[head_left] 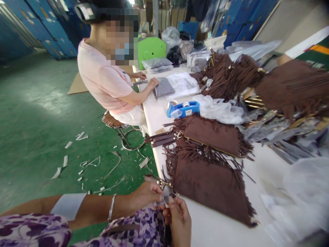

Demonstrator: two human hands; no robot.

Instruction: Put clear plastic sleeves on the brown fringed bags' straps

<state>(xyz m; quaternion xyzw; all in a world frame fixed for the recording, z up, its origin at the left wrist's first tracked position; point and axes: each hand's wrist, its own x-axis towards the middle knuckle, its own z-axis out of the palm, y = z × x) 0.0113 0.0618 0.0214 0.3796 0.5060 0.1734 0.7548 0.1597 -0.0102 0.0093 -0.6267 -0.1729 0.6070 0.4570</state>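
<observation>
My left hand [148, 195], a bracelet on its wrist, is closed at the table's near edge, fingertips pinching a small clear plastic piece [166, 199]. From the other side my right hand [179, 214] pinches the same piece between thumb and fingers. Just above them a gold-coloured metal clasp [164, 184] joins a strap, partly hidden by my left hand, to a brown fringed pouch [208, 181]. That pouch lies flat with its zipper edge towards me. Behind it rests another brown fringed pouch [213, 133], its dark wrist strap [164, 139] reaching over the table edge.
A co-worker [108, 79] sits across the left edge, hands on a grey packet [164, 86]. A blue tape dispenser [183, 109], plastic bags [221, 109] and piled fringed pouches [231, 75] occupy the white table [203, 226]. Scraps litter the green floor [64, 137].
</observation>
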